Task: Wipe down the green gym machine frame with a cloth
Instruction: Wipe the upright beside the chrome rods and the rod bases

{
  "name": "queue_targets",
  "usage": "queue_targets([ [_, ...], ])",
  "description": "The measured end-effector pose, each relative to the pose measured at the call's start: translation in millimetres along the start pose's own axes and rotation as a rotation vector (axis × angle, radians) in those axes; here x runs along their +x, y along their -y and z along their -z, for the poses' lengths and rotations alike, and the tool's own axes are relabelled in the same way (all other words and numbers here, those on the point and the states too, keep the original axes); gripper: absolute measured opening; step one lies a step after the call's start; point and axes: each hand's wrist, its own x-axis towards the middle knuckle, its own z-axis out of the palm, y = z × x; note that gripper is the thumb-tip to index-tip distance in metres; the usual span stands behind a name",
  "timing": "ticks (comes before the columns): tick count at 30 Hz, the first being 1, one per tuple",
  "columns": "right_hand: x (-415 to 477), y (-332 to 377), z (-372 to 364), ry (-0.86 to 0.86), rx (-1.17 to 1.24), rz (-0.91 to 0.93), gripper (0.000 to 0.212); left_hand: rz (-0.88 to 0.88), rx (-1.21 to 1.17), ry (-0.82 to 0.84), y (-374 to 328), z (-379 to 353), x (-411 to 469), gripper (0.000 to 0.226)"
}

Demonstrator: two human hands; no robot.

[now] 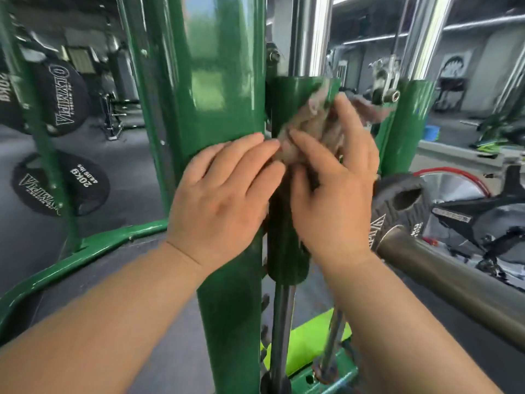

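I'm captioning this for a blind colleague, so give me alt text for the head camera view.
A person's right hand presses a grey cloth against a green sleeve of a gym machine, while the left hand rests flat on the thick green upright beside it. Black weight plates hang at left.
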Motion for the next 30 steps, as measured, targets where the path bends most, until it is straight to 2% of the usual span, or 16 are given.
queue_targets([
  [4, -8.1, -18.6, 3.4, 0.18, -0.229, 0.351, 0.037, 0.099, -0.019, -0.177, -3.9, -4.7, -7.9, 0.037],
  [7, -14.0, -16.4, 2.4, 0.346, -0.426, 0.53, 0.046, 0.144, -0.025, -0.236, -4.8, -6.5, -8.9, 0.039],
  [9, 8.6, -9.7, 6.7, 0.373, -0.501, 0.546, 0.052, 0.148, -0.026, -0.219, -4.3, -7.1, -8.0, 0.041],
  [12, 37.7, 2.1, 12.5, 0.268, -0.541, 0.457, 0.054, 0.148, -0.022, -0.169, -4.9, -4.7, -8.4, 0.044],
  [15, 22.7, 7.8, 2.4, 0.324, -0.578, 0.423, 0.052, 0.115, -0.023, -0.145, -2.4, -4.2, -13.5, 0.034],
  [17, -0.5, 7.4, 3.9, 0.461, -0.651, 0.456, 0.049, 0.071, -0.02, -0.145, 1.0, -4.7, -18.3, 0.031],
  [20, -37.8, 0.8, 18.3, 0.844, -0.698, 0.558, 0.046, 0.064, -0.029, -0.143, 3.0, -4.9, -24.5, 0.03],
  [22, -48.0, -1.5, 27.0, 0.998, -0.746, 0.621, 0.049, 0.085, -0.025, -0.144, 1.4, -4.5, -25.6, 0.031],
  [24, -32.5, -3.2, 31.7, 0.929, -0.751, 0.607, 0.054, 0.1, -0.018, -0.143, -1.7, -4.2, -24.2, 0.032],
  [26, -6.2, -5.0, 30.2, 0.696, -0.69, 0.528, 0.064, 0.103, -0.003, -0.148, -3.5, -4.6, -24.1, 0.032],
  [28, 13.2, 1.9, 28.7, 0.541, -0.55, 0.256, 0.071, 0.094, 0.026, -0.135, -7.5, -5.9, -28.5, 0.033],
  [29, 10.9, 6.3, 23.4, 0.497, -0.439, 0.071, 0.076, 0.087, 0.041, -0.121, -9.9, -6.8, -31.1, 0.034],
  [30, -1.7, 9.3, 14.0, 0.463, -0.343, -0.04, 0.079, 0.086, 0.048, -0.106, -12.1, -7.7, -33.8, 0.035],
])
